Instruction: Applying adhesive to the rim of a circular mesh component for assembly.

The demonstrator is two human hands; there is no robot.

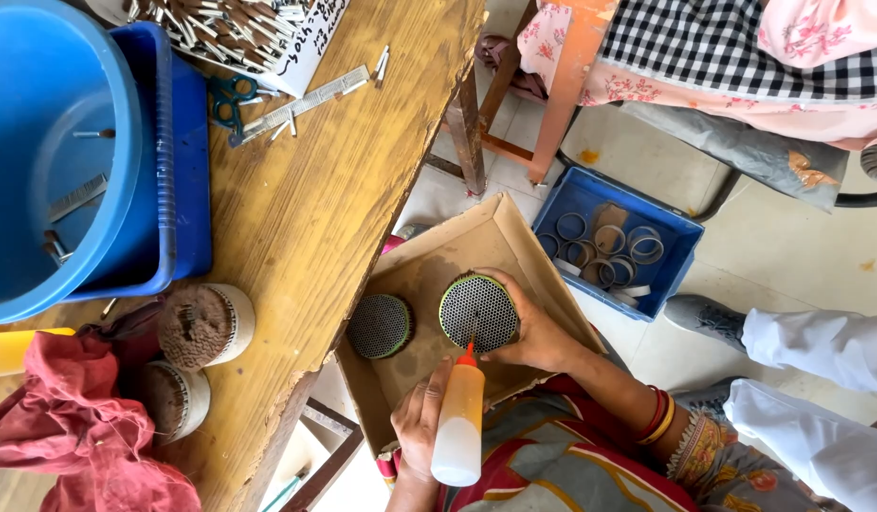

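Bottle (458, 417) (left hand (420, 422)) stands upright, red nozzle toward disc (477, 311).

Two round perforated discs with green rims sit in the cardboard tray, one (478, 312) and another (381, 325); one squeeze bottle (458, 424) with a red tip; two bundled rolls on the table, one (205, 325) and another (173, 399); one pair of scissors (226, 101); two blue tubs, one round (126, 142) and one rectangular (187, 152).
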